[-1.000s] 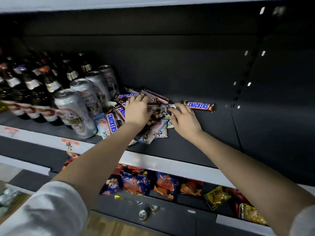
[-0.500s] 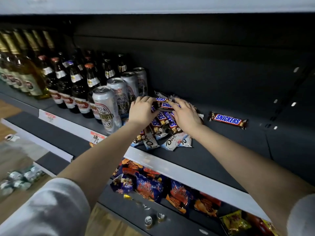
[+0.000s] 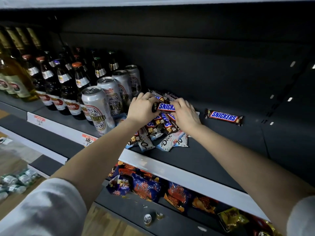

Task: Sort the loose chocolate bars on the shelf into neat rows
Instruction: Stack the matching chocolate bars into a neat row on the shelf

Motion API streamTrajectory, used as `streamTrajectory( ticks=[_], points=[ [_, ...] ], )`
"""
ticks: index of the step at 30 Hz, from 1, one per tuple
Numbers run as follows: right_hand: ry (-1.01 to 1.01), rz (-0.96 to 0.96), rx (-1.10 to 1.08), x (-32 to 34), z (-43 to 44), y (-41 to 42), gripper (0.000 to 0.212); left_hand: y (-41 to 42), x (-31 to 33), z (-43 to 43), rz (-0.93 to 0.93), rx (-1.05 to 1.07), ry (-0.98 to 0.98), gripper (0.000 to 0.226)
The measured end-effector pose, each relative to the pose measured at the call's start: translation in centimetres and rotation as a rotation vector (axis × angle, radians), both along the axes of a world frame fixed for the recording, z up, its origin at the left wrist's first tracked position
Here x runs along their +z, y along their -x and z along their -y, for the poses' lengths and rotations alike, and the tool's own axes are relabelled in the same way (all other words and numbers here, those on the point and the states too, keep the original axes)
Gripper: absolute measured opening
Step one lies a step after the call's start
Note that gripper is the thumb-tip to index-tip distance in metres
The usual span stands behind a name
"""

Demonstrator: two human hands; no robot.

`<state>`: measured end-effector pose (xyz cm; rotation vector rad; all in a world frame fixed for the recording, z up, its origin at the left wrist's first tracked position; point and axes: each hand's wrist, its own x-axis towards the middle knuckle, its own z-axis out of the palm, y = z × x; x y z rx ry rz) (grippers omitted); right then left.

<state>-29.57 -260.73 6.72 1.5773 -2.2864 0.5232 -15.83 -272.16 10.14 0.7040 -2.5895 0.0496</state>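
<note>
A loose pile of chocolate bars (image 3: 158, 128) lies on the dark shelf (image 3: 213, 150), brown Snickers on top and pale Dove bars (image 3: 166, 142) at the front. My left hand (image 3: 142, 108) and my right hand (image 3: 185, 114) both grip one Snickers bar (image 3: 166, 106), held level just above the pile, each hand at one end. A single Snickers bar (image 3: 223, 116) lies flat by itself on the shelf to the right of my right hand.
Beer cans (image 3: 98, 108) stand close to the left of the pile, with bottles (image 3: 68, 89) behind them. The shelf's white front rail (image 3: 170, 169) runs below the pile. Snack bags (image 3: 146, 186) fill the lower shelf.
Both hands were pressed on the pile; now they have closed on one Snickers bar and lifted it off the top. The camera view has shifted left.
</note>
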Motion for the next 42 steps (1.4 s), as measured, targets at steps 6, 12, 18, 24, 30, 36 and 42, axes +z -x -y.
streamTrajectory(
  ticks=[6, 12, 18, 24, 30, 36, 42],
  points=[
    [0.010, -0.105, -0.029, 0.6, -3.5, 2.1, 0.062, 2.6, 0.2, -1.7, -0.024, -0.106, 0.006, 0.042],
    [0.110, -0.047, -0.104, -0.1, -9.1, 4.8, 0.040, 6.9, -0.7, -4.8, -0.044, -0.268, -0.059, 0.039],
    [0.127, -0.120, -0.182, -1.3, -14.9, 6.7, 0.030, 10.7, -2.2, -8.7, -0.032, -0.415, -0.177, 0.036],
    [0.045, -0.082, -0.254, -2.6, -18.3, 7.3, 0.038, 12.9, -3.7, -12.0, -0.004, -0.443, -0.213, 0.033],
    [0.042, -0.062, -0.259, -3.8, -18.4, 7.2, 0.053, 13.0, -5.7, -12.9, -0.027, -0.384, -0.269, 0.031],
    [0.102, -0.028, -0.288, -4.4, -16.9, 7.5, 0.056, 13.1, -6.7, -12.7, -0.086, -0.325, -0.275, 0.033],
    [0.104, 0.038, -0.319, -4.4, -15.2, 7.9, 0.052, 13.3, -6.6, -12.8, -0.045, -0.275, -0.267, 0.050]
  ],
)
